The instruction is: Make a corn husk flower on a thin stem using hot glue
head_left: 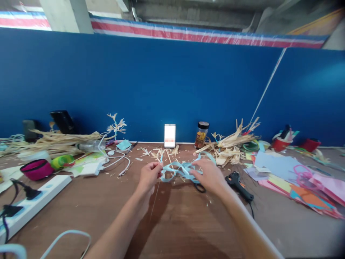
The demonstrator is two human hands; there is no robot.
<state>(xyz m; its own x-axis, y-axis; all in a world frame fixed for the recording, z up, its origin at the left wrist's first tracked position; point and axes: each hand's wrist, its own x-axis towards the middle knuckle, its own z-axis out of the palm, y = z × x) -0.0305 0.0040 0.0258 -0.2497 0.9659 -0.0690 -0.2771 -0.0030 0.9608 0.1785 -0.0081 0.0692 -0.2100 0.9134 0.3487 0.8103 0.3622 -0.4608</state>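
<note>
My left hand (151, 175) is pinched at the left end of a loosely tangled light blue ribbon (176, 168). A short blue stem with pale dry petals (157, 155) rises just above these fingertips. On the other side of the tangle, my right hand (210, 175) has its thumb and fingers closed on the ribbon, and one loop curls up behind the knuckles. Partly covered by the ribbon and my right hand, black-handled scissors (199, 187) lie on the brown table (172, 219). Dry husk scraps (172, 151) are scattered behind the ribbon.
A black glue gun (239, 187) lies right of my right hand. Behind stand a black-lidded jar (201, 135) and husk bundles (231, 147). Coloured paper (280, 167) spreads at the right. A white power strip (40, 201) and a magenta band (36, 169) are at the left.
</note>
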